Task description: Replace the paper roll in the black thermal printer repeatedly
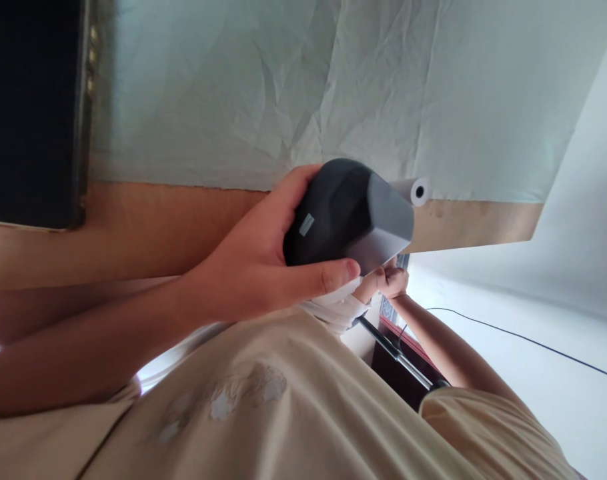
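Left hand (248, 267) grips dark device (348, 213) at wooden edge (478, 223) of table, beside paper roll (416, 191). Right hand (388, 280) pinched on white cloth (333, 303) underneath. Risk: smooth casing slips from one-handed hold, drops.

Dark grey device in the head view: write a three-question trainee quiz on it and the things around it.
1. True or false: the left hand grips the dark grey device, thumb on one side and fingers round the other.
2. The small paper roll lies: A) at the edge of the pale creased sheet; B) on the black panel; C) on the device.
3. Fill in: the person's shirt is ____ in colour.

Key: 1 true; 2 A; 3 cream.
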`<state>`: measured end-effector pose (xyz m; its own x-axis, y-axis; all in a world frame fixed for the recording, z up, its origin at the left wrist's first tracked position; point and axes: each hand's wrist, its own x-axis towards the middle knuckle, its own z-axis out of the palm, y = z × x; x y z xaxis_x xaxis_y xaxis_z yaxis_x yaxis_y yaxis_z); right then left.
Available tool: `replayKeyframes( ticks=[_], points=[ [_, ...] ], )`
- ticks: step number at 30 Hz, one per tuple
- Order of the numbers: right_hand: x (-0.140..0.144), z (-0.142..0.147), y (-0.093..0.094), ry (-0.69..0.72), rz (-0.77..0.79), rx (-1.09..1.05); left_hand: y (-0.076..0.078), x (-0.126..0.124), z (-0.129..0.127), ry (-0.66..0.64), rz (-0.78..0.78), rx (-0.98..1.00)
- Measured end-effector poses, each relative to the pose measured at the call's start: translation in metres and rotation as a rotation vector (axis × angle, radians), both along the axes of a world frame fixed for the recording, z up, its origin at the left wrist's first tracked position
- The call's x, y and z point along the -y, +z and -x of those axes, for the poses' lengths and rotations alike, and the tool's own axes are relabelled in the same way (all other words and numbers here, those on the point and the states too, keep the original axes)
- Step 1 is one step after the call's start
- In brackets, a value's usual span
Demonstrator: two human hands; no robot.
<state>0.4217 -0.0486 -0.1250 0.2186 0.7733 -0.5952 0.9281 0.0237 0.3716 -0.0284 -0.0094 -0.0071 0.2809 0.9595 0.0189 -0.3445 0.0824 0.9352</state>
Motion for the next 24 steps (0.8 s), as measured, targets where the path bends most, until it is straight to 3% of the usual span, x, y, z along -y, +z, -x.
replayKeyframes(
  ticks=[7, 10, 24],
  points=[
    [0.003, -0.004, -0.007, -0.048, -0.072, -0.08, -0.005, -0.003, -0.008, 0.176, 0.163, 0.146],
    [0.003, -0.003, -0.006, -0.059, -0.08, -0.103, -0.004, -0.004, -0.01, 0.193, 0.247, 0.268],
    [-0.002, 0.009, 0.005, -0.101, -0.04, -0.061, 0.013, -0.005, -0.01, 0.286, 0.457, 0.4]
  ],
)
